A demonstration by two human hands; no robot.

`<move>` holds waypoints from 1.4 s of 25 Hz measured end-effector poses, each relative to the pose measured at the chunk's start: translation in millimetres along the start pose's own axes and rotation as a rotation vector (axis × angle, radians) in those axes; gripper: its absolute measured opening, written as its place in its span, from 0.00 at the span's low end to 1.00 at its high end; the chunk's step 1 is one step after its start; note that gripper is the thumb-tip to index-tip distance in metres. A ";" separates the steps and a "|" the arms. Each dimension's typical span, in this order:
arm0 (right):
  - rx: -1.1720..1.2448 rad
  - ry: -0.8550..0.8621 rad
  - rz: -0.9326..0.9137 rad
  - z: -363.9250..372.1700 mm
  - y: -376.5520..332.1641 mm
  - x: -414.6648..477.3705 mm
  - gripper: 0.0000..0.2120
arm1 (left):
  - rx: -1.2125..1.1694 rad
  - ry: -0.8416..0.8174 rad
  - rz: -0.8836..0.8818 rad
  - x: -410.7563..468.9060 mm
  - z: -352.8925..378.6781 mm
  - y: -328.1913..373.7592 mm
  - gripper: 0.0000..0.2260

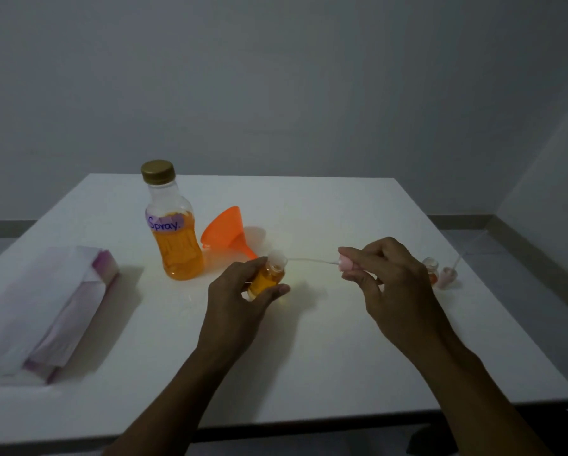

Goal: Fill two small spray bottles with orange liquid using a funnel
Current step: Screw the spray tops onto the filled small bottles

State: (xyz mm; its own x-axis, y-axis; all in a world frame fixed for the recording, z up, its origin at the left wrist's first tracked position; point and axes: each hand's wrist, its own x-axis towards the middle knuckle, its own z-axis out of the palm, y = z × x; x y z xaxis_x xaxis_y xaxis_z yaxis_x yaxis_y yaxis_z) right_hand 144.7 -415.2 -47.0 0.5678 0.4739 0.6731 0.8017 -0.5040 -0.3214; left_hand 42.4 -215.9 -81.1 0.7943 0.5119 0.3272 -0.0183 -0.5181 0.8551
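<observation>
Reassembly of the first small bottle (266, 278) is the step in hand. Left hand (239, 291) grasps the filled bottle just above the tabletop (308, 340), neck tilted right. Right hand (384, 274) pinches the pink spray head (345, 263), its thin tube (308, 260) aimed at the neck. Steady the bottle, thread the tube tip in first, then lower and twist. The second bottle (431, 269) waits, uncapped, behind the right hand; the funnel (225, 230) lies beside the big bottle (174, 232).

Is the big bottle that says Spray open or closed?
Closed. The big Spray bottle stands upright with its gold cap on top, orange liquid inside.
</observation>
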 end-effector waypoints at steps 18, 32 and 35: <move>0.190 -0.333 0.020 2.2 -20.4 8.3 0.07 | 0.165 -0.113 0.129 -11.8 17.9 8.6 0.19; 0.170 -0.434 0.256 -10.1 -12.4 9.9 0.18 | 0.212 -0.136 0.164 -17.8 24.7 7.1 0.18; 0.213 -0.463 0.244 -10.5 -13.1 9.0 0.20 | 0.225 -0.136 0.174 -16.2 24.3 6.0 0.18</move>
State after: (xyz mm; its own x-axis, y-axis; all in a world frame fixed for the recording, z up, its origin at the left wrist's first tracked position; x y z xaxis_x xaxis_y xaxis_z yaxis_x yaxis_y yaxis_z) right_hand 137.3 -411.9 -29.7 0.7257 0.6534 0.2157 0.6297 -0.5043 -0.5909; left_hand 44.2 -244.0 -91.1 0.8652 0.3136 0.3911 -0.0383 -0.7366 0.6753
